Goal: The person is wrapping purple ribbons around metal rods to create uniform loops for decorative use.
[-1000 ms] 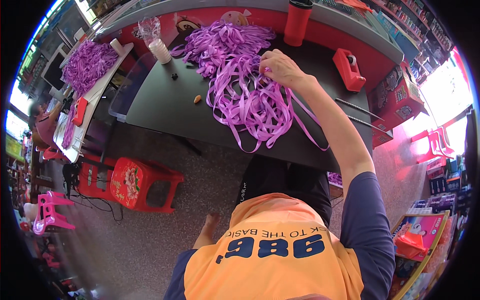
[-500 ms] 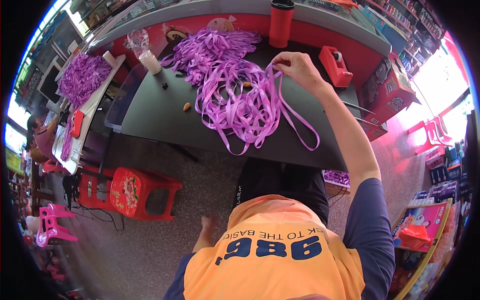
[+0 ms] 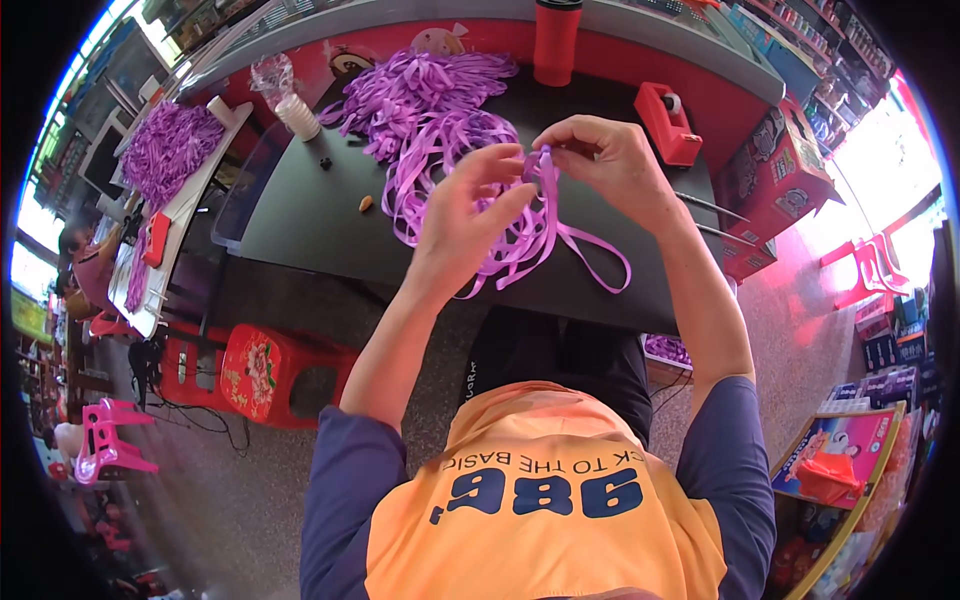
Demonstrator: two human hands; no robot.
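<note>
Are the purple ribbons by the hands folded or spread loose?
Spread loose: the purple ribbons lie in overlapping loops across the black table, with one loop sticking out on the right.

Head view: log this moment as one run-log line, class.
left hand: open, near held ribbon | right hand: pinching purple ribbon | around: purple ribbon pile, black table, red tape dispenser

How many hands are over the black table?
2. The left hand, thumb and fingers apart, is over the purple ribbon; whether it touches is unclear. The right hand, to its right, pinches the ribbon. Some fingertips are hidden, but no whole hand seems to be.
</note>
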